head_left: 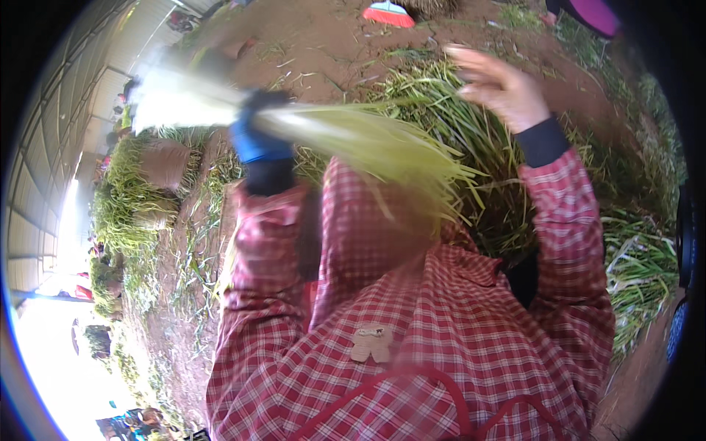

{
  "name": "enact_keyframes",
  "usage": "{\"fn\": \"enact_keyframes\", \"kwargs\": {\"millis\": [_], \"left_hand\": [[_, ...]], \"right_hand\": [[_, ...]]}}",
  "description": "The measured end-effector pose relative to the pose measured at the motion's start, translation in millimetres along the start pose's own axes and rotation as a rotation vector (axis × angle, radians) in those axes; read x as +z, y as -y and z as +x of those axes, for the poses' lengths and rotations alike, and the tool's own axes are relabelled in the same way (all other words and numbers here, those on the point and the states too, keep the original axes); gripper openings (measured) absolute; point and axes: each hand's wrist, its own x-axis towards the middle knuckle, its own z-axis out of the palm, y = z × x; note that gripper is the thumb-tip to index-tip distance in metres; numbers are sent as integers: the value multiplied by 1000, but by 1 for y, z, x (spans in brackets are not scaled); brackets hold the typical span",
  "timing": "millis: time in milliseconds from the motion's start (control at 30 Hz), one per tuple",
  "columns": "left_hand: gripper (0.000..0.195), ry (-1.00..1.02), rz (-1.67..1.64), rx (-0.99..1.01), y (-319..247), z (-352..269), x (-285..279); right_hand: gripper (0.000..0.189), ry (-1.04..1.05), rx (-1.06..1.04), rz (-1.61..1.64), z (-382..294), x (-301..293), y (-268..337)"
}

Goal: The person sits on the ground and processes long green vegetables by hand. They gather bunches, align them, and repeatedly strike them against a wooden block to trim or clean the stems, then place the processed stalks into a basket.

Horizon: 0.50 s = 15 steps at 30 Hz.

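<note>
My left hand (262, 129), in a blue glove, is closed around a bundle of long leafy green stalks (364, 138). The bundle lies roughly level across my front; its pale, blurred end points left and its green leaf tips fan out to the right over my red checked apron (364, 220). My right hand (499, 85) is bare and raised at the upper right, fingers spread and blurred, holding nothing. It is apart from the bundle, above a heap of green stalks (441, 105) on the ground.
More stalks lie at the right (640, 275). Tied bundles (165, 162) stand in a row at the left beside scattered leaves on bare soil. A red-and-white broom head (389, 14) lies at the top. A metal-framed wall or roof (49, 138) curves along the left.
</note>
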Motion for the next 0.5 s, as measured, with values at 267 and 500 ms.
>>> {"fn": "enact_keyframes", "kwargs": {"millis": [267,500], "left_hand": [[42,294,141,-222,164,-130,130],[69,397,252,-351,138,-189,143]], "right_hand": [[110,96,-39,409,-24,51,29],[42,-123,206,526,-53,69,-2]]}}
